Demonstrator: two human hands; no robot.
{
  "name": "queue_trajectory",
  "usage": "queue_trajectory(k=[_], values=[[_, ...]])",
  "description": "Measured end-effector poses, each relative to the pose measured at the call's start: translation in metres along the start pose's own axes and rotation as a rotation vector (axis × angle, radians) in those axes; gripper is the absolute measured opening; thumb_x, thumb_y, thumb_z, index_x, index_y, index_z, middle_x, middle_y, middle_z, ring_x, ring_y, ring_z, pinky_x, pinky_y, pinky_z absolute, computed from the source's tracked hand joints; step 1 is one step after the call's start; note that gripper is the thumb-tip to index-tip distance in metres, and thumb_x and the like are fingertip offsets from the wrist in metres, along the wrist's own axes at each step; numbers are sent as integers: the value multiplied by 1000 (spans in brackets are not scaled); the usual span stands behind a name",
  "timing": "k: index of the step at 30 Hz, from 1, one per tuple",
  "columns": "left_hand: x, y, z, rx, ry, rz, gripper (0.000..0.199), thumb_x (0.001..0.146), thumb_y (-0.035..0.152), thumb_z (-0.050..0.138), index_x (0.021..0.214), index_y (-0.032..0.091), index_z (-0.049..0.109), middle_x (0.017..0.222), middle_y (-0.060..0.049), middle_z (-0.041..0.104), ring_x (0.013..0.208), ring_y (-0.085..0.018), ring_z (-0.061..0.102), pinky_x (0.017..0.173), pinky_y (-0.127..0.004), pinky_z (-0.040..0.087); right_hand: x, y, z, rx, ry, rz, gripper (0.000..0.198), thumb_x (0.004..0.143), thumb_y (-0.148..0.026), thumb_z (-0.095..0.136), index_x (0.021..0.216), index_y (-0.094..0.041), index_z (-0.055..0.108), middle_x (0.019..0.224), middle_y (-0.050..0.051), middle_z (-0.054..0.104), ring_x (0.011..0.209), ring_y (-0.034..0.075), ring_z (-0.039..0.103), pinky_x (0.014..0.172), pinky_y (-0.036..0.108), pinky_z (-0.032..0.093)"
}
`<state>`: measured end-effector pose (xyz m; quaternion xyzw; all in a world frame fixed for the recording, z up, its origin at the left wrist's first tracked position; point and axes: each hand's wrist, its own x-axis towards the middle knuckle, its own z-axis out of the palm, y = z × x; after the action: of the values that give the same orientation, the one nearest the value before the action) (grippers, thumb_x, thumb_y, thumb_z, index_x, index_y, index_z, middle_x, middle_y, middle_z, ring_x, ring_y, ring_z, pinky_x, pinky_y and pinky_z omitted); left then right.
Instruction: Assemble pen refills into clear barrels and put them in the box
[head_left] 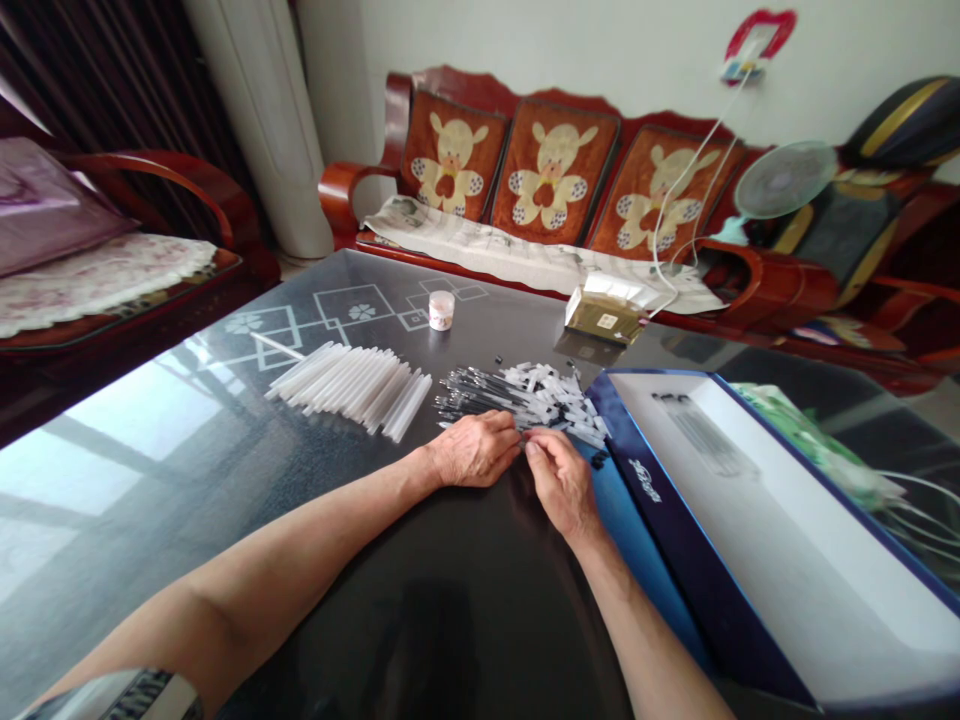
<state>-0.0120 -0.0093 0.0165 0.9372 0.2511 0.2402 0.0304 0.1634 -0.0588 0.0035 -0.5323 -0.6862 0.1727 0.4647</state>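
My left hand (480, 450) and my right hand (561, 482) meet over the dark table, fingers closed in a pinch. Whatever sits between the fingertips is too small and covered to make out. Just beyond them lies a pile of dark pen refills (480, 388) with shiny tips, pointing left. Small white and clear pen caps (559, 392), mixed with black bits, are heaped beside the refills, close to my right hand. To the left, translucent white pen barrels (352, 385) lie in a loose row. Several pens (701, 432) with black ends rest inside an open blue box (667, 520).
A small round jar (441, 312) and a tissue box (604, 318) stand toward the table's far side. Green plastic packaging (814, 440) lies right of the blue box. Behind are a wooden sofa (352, 190) and a fan (786, 180) with a white cable.
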Motion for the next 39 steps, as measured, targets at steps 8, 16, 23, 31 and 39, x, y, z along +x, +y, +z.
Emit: queue_trajectory(k=[8,16,23,31,39], values=[[0,0,-1,-5,11,24,26,96,26,36,94,14,60,89,-9,59,84,-17,59,77,-29,52,1,-2,2,-60,31,-4,30,92,-39,46,82,-20,66,91,9,70,86,21,66,78,31,53],[-1,-1,0,-24,-12,37,32,98,29,33,92,14,61,91,-8,60,83,-16,59,77,-27,52,0,-5,-1,-22,-31,-23,26,90,-35,50,78,-20,68,93,7,70,87,20,66,79,30,52],[1,2,-6,44,248,59,28,95,31,43,107,14,62,109,-13,62,95,-21,58,88,-37,48,1,-1,-1,97,91,155,35,88,-47,50,85,-17,69,90,9,70,77,20,66,66,31,55],[4,-1,4,-583,303,-601,48,91,52,47,68,14,65,54,0,56,52,-10,52,53,-22,40,0,2,-4,180,122,271,43,90,-53,46,92,-16,66,82,7,70,65,17,63,57,27,52],[15,-8,4,-1464,395,-857,40,67,49,76,78,12,65,76,-5,68,63,-11,63,53,-19,48,0,-9,-2,57,-66,-2,35,93,-36,47,68,-19,65,87,6,68,80,17,65,72,27,49]])
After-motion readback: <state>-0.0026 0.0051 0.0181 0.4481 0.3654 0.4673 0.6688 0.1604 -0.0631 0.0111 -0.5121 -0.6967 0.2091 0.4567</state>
